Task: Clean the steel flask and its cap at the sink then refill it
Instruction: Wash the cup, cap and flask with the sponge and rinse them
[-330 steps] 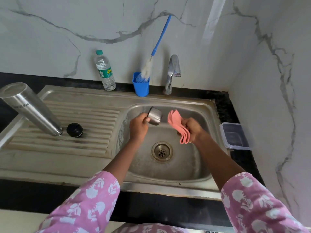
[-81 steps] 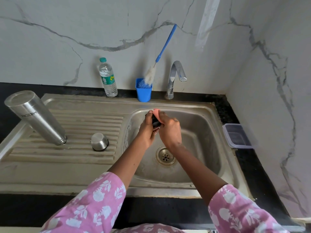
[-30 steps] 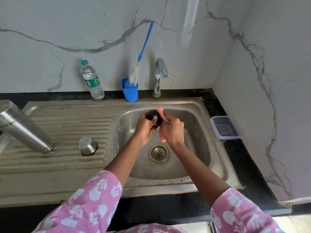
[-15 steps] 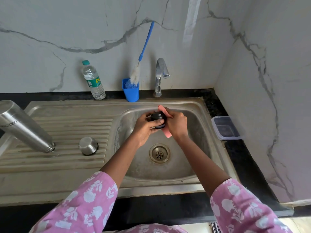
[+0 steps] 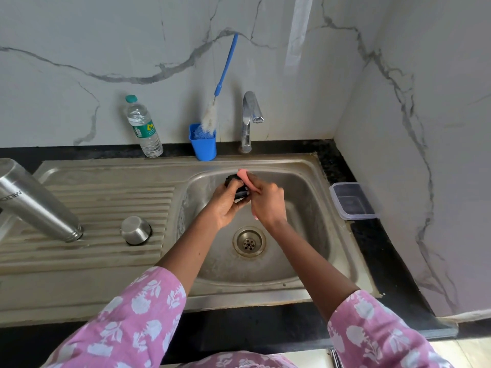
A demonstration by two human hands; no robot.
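Marble-walled sink [image 5: 305, 208] (ribbed drainboard [image 5: 106, 203]), left hand [image 5: 225, 205] tight around black cap [image 5: 240, 193], right hand [image 5: 268, 205] around pink cloth [image 5: 245, 176]

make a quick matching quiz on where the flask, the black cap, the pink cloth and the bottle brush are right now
1 steel flask
2 black cap
3 pink cloth
4 bottle brush

a in the blue cup
b held in the right hand
c gripped by the left hand
d neck down on the drainboard

Pairs: 1-d, 2-c, 3-b, 4-a
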